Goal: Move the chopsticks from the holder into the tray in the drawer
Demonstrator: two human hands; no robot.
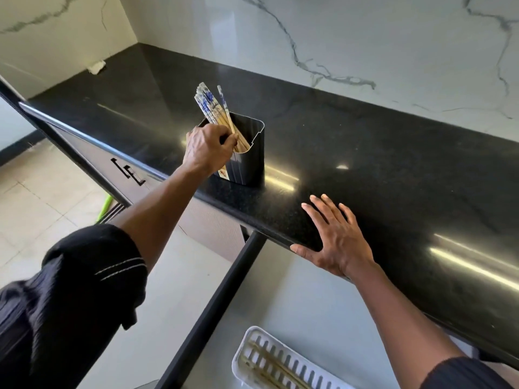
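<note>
Gripping anything with the left hand (209, 148)?

Yes. From my seat I see its fingers curled round a bundle of bamboo chopsticks with blue-and-white patterned tops (209, 108), which stand tilted in the dark grey ribbed plastic holder (248, 155). The hand is at the holder's near rim, and the patterned ends fan out above it, leaning left.

And the right hand (334, 238)?

Spread flat, palm down, fingers straight and apart, on the front edge of the polished black speckled stone tabletop (379, 164). It holds nothing. It is well apart from the holder, which stands near that same front edge.

Where is the drawer?

The open grey drawer (309, 299) sits below the tabletop's edge, under the right forearm, with a black side rail (213, 304) on its left. Inside it, at the bottom of my view, lies the white slotted plastic tray (254, 331). I can make out a few pale sticks (269, 363) lying along it; the frame cuts off the tray's lower part.

Anything else?

A white wall with grey marble veins (365, 37) stands behind the tabletop, and a small crumpled white scrap (97, 67) lies in the far corner. To the left are beige floor tiles (33, 192) with a bright green strip (104, 210) on them.
</note>
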